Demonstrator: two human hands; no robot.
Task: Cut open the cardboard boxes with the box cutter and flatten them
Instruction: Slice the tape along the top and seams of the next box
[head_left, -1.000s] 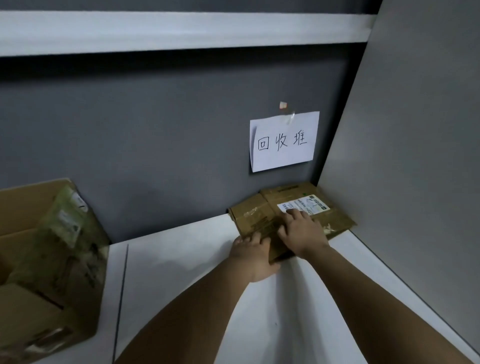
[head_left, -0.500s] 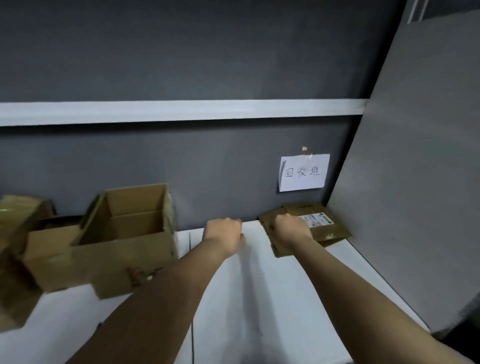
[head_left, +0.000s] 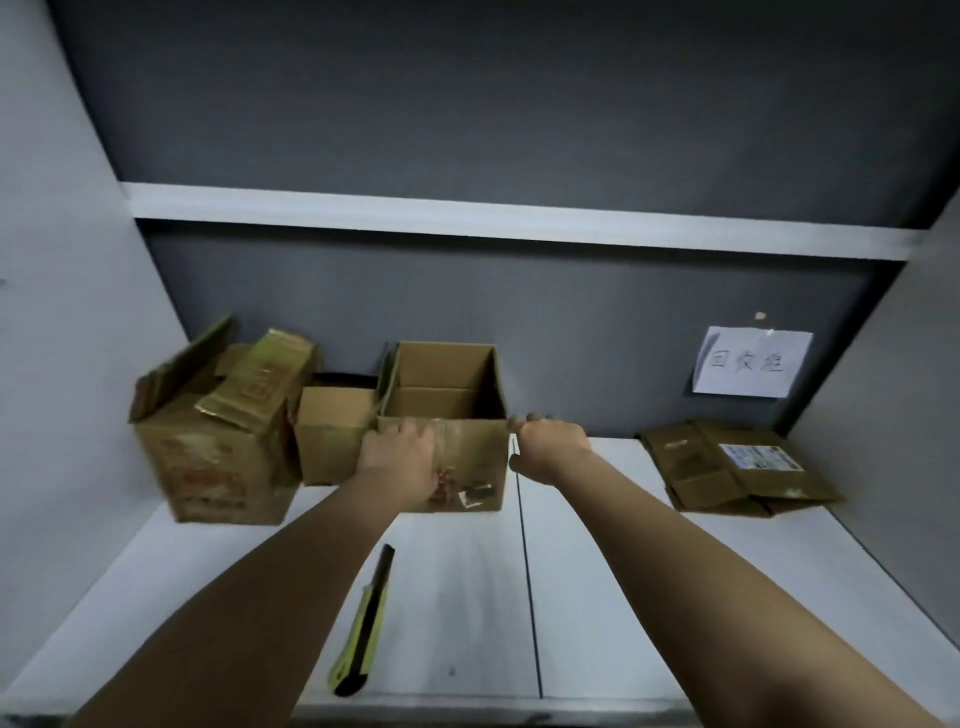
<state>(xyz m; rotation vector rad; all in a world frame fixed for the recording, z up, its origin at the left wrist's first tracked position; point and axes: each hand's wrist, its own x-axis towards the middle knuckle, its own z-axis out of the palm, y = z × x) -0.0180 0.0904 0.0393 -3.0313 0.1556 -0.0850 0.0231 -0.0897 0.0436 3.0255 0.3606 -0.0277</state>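
An open-topped cardboard box (head_left: 467, 467) stands at the back middle of the white table (head_left: 649, 597). My left hand (head_left: 400, 452) lies against its front wall just under the rim. My right hand (head_left: 550, 441) is at the box's right top corner, fingers curled onto the edge. A yellow and black box cutter (head_left: 363, 623) lies on the table in front, beside my left forearm, held by neither hand. A flattened box (head_left: 727, 467) with a white label lies in the back right corner.
Two more cardboard boxes stand at the back left: a large one with raised flaps (head_left: 208, 441) and a small one (head_left: 332, 431) behind it. A paper sign (head_left: 748, 366) hangs on the grey back wall. Grey panels close both sides, under a white shelf (head_left: 467, 218).
Both hands left the flattened box in the right corner and moved left to the open box. The view swung left and back, so the box cutter and the left boxes now show.
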